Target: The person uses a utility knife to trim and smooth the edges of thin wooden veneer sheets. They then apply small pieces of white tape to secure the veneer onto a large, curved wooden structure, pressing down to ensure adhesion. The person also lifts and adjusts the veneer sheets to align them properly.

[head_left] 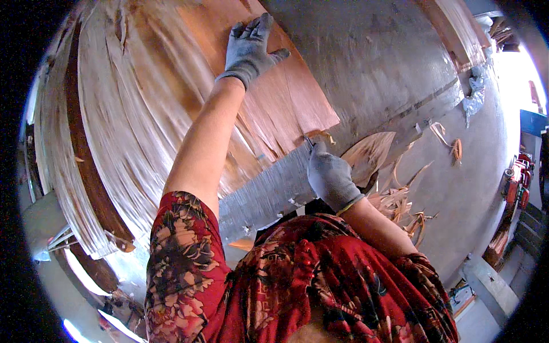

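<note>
My left hand [250,52], in a grey work glove, lies flat with fingers spread on a reddish wood veneer sheet [291,94]. That sheet has splits along its near edge. At its near right corner, my gloved right hand [333,176] is closed around a small knife [309,140]. Only the knife's thin dark tip shows, touching the veneer edge; its handle is hidden in the glove. Beneath the sheet is a worn grey work surface [366,57]. Paler, wavy veneer sheets [131,103] overlap on the left.
A torn leaf-shaped veneer piece [370,153] lies just right of my right hand. Curled veneer scraps [394,207] are heaped below it. More veneer [454,28] lies at the far right, with crumpled clear plastic [474,94] hanging at the edge. Red equipment [517,180] stands farther right.
</note>
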Tool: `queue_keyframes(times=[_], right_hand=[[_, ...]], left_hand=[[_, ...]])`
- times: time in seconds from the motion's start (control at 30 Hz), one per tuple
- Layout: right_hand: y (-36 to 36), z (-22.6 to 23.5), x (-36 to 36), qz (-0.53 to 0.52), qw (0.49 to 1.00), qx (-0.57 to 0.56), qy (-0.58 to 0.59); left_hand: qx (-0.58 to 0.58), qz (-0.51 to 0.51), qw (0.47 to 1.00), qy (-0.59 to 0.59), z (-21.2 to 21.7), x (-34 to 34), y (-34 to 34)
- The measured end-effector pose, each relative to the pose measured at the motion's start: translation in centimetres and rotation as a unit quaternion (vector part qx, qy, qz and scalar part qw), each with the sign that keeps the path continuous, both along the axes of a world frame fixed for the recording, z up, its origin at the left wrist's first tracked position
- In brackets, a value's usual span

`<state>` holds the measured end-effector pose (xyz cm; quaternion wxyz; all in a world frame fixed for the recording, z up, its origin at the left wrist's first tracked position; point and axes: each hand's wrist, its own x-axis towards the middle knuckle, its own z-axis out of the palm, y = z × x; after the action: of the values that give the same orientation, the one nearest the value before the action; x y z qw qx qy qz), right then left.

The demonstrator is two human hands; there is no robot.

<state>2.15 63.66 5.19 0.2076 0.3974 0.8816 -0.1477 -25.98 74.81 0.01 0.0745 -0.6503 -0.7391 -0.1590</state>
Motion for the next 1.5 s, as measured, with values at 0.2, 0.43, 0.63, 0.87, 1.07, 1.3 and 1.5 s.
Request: queue_keyframes(times=[0.2, 0.43, 0.63, 0.87, 1.07, 1.3, 1.5], right_hand=[[-0.3, 0.5, 3.7, 0.027, 0.998, -0.055, 0.003], [6.6, 1.9, 1.5, -0.028, 0.926, -0.115, 0.358], [11.1, -2.6, -5.7, -0.021, 0.946, 0.001, 0.324], [10.6, -3.7, -6.0, -0.115, 0.945, -0.015, 0.306], [10.8, -2.8, -6.0, -0.144, 0.944, -0.112, 0.275], [10.4, -2.0, -5.8, -0.13, 0.942, -0.068, 0.301], [11.3, -2.8, -5.4, -0.035, 0.944, -0.078, 0.319]], left_hand=[[-0.02, 0.012, 0.999, 0.025, 0.1, -0.1, 0.1], [-0.073, 0.0, 0.997, 0.0, 0.9, 0.0, 0.0], [-0.086, 0.031, 0.996, -0.02, 2.4, 0.7, -0.4], [0.059, 0.453, 0.883, -0.113, 5.9, -3.7, -3.3], [0.084, 0.409, 0.858, -0.298, 5.4, -4.7, -3.2], [0.523, 0.171, 0.633, -0.545, 11.0, -9.0, -17.1], [0.418, 0.565, 0.708, 0.072, 19.2, -0.7, -48.7]])
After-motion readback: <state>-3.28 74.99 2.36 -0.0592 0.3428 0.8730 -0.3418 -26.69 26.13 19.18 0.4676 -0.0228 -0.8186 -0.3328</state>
